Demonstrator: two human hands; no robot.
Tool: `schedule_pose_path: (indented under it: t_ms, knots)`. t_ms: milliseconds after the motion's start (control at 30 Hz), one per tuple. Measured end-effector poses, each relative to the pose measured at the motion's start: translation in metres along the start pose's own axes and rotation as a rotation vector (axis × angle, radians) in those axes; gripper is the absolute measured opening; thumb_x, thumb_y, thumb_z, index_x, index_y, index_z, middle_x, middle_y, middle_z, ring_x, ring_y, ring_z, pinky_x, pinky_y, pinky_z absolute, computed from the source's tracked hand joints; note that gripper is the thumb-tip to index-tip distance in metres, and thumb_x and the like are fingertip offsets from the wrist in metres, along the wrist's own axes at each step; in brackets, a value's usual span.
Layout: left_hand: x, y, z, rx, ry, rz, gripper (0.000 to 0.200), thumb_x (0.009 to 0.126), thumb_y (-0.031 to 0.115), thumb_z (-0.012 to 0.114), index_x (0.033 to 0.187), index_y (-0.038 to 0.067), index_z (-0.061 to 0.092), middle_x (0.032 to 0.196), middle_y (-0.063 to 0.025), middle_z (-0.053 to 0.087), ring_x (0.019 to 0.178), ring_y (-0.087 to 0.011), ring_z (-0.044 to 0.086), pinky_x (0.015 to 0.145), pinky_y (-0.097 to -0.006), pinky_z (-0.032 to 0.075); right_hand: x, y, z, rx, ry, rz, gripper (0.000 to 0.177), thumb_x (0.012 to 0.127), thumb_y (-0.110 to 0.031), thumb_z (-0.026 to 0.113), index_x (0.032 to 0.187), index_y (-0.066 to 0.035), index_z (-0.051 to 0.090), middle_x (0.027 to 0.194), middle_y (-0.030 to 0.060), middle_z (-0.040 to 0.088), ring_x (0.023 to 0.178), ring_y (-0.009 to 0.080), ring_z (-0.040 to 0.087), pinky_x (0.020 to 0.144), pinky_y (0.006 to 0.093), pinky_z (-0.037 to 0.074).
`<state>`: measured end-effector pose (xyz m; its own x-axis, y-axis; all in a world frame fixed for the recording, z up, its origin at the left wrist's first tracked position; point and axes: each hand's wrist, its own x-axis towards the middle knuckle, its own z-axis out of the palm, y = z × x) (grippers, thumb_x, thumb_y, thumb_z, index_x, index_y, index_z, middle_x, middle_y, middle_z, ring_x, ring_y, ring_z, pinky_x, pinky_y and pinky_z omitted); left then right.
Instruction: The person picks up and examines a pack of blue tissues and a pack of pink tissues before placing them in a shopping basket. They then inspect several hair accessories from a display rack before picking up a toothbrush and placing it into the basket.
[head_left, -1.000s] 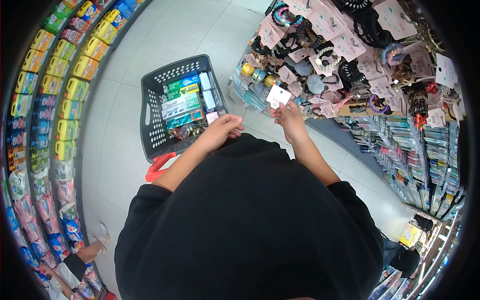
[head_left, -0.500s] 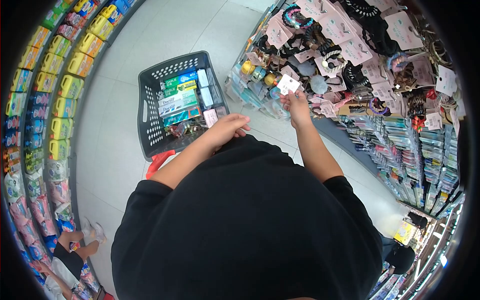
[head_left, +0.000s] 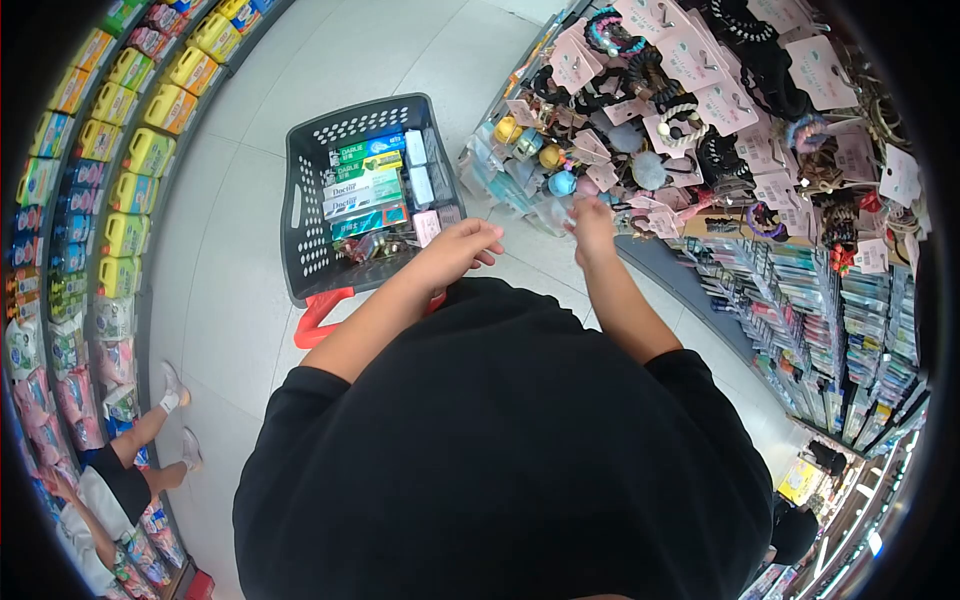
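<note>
My left hand (head_left: pixel 462 250) hangs over the near right corner of the dark grey shopping basket (head_left: pixel 303 180), its fingers slightly bent and apart, with nothing in it. My right hand (head_left: pixel 592 228) is at the lower edge of a rack of hair accessories, blurred by motion. Close to its fingertips hang a blue round ornament (head_left: pixel 562 184) and a grey pompom hair tie (head_left: pixel 649 171). Whether the fingers touch or hold anything cannot be made out. Inside the basket lie toothpaste boxes (head_left: pixel 362 192), pale blue-white packs (head_left: pixel 420 185) and a pink box (head_left: pixel 427 228).
Pink-carded hair ties (head_left: pixel 690 55) crowd the rack at upper right, above rows of small packaged goods (head_left: pixel 800 310). Shelves of yellow bottles (head_left: pixel 150 152) curve along the left. Another person (head_left: pixel 115 490) stands by these shelves at lower left. The basket has a red handle (head_left: pixel 318 318).
The white card that my right hand held up is no longer visible there, and that hand has dropped slightly. My left hand stays nearly still. The person at lower left has shifted position.
</note>
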<state>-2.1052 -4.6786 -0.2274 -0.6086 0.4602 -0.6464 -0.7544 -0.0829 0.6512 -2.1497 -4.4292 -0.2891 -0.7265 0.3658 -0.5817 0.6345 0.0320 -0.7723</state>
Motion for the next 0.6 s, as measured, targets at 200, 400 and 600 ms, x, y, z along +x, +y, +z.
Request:
schedule_pose_path:
  t_ms: [200, 400, 600]
  knots:
    - [-0.013, -0.002, -0.005, -0.098, -0.033, 0.000, 0.035, 0.090, 0.035, 0.054, 0.108, 0.006, 0.054, 0.098, -0.0041, 0.060, 0.083, -0.0104, 0.054, 0.075, -0.0246, 0.042, -0.062, 0.003, 0.028, -0.112, -0.489, 0.194, 0.031, 0.087, -0.024, 0.057, 0.109, -0.003, 0.051, 0.100, 0.0073, 0.058, 0.089, 0.0169, 0.056, 0.071, 0.0309, 0.046]
    - [-0.035, -0.003, -0.037, -0.006, -0.108, -0.030, 0.027, 0.094, 0.030, 0.051, 0.104, 0.005, 0.055, 0.090, -0.0015, 0.058, 0.077, -0.0064, 0.052, 0.069, -0.0210, 0.043, -0.103, -0.032, 0.073, -0.271, -0.880, -0.018, 0.031, 0.091, -0.027, 0.054, 0.109, -0.002, 0.051, 0.097, 0.0064, 0.059, 0.089, 0.0134, 0.057, 0.074, 0.0284, 0.046]
    - [-0.050, 0.002, -0.069, 0.024, -0.080, -0.115, 0.031, 0.095, 0.036, 0.047, 0.092, 0.007, 0.059, 0.086, 0.0002, 0.058, 0.076, -0.0070, 0.053, 0.070, -0.0224, 0.042, -0.123, -0.004, 0.107, -0.306, -1.110, -0.287, 0.037, 0.088, -0.023, 0.060, 0.114, 0.000, 0.046, 0.105, 0.0061, 0.054, 0.095, 0.0116, 0.052, 0.083, 0.0289, 0.044]
